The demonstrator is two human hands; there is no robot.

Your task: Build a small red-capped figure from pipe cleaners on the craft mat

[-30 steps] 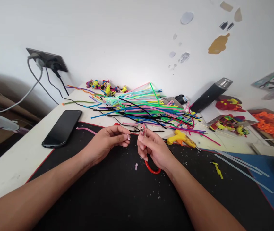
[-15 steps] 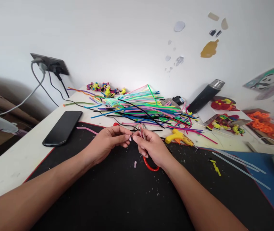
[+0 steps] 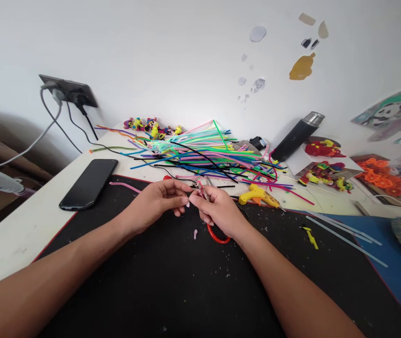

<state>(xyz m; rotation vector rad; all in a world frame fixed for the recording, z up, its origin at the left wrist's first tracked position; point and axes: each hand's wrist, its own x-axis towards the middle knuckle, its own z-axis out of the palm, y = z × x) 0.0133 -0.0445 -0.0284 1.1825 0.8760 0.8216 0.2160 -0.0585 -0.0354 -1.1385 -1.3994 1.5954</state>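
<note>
While the left hand (image 3: 165,199) pinches a tiny pale piece (image 3: 188,204), the right hand (image 3: 218,210) is clasped around red-handled scissors (image 3: 219,241), the two hands almost touching. Both are over the black mat (image 3: 172,286), where a pinkish scrap (image 3: 195,234) lies; a yellow glue gun (image 3: 259,194) rests near its far edge.

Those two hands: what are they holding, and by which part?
The left hand pinches a small pale piece, one end showing; the right hand grips a red-handled tool above its red loop.
</note>
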